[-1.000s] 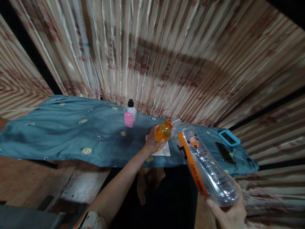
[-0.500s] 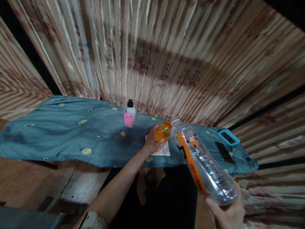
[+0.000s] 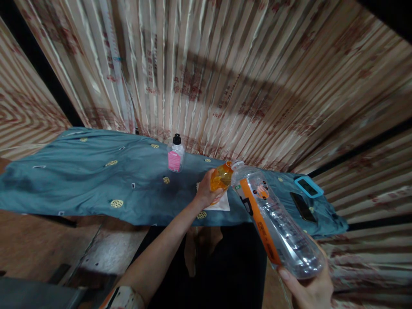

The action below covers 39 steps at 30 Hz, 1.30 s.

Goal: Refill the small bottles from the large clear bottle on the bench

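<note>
My left hand (image 3: 207, 190) is wrapped round a small orange see-through bottle (image 3: 222, 176), tilted with its mouth toward the right. My right hand (image 3: 309, 279) grips the bottom end of a large clear plastic bottle (image 3: 280, 219) with an orange and grey label. This large bottle leans to the upper left, and its open neck meets the orange bottle's mouth; whether they touch I cannot tell. Beneath my left hand lies a white cloth or paper (image 3: 222, 204), partly covered by the hand and bottle.
A clear bottle with a pink label and black cap (image 3: 174, 155) stands upright on the blue-green cloth-covered table (image 3: 77, 176). At the right end lie a dark phone (image 3: 302, 207) and a light-blue framed device (image 3: 309, 186). A pleated patterned curtain (image 3: 199, 77) hangs behind.
Almost nothing differs. Both hands keep their bottles in nearly the same pose, with only a slight shift to the right and downward at the large bottle's base.
</note>
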Available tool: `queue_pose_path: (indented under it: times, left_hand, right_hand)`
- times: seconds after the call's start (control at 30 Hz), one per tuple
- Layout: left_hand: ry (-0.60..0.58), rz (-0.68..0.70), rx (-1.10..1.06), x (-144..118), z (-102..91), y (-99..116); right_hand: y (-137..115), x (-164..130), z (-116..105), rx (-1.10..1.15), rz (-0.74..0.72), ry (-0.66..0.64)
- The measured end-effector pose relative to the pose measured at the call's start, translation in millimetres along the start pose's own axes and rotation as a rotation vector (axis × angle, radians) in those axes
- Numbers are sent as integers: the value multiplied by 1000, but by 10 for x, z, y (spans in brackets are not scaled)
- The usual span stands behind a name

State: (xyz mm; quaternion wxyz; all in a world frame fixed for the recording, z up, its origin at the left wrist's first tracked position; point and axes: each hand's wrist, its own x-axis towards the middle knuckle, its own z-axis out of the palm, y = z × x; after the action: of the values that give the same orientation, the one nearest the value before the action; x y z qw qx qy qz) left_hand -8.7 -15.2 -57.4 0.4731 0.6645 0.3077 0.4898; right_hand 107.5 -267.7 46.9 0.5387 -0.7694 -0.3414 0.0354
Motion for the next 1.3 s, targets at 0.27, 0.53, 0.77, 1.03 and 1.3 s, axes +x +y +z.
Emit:
queue_pose_path:
  times: [0.27,0.53,0.77,1.03,1.3]
  left_hand:
    - [18,-5,15,3,14,-3]
    - [23,-14,9,-8,10,-2]
    - [22,-38,-11,-6,1,70]
    - [23,-36,-17,-7,5,71]
    - [14,-39,-1,-4,5,61]
  right_hand:
    - [49,42,-30,45,32,-1]
    - [-23,40,-37,-5,-6,-13]
    - [-106,23,-39,-42,-37,-19]
    - [-100,46,-58,-67,-53,-26]
    - [-76,61,-74,-84,-78,-32]
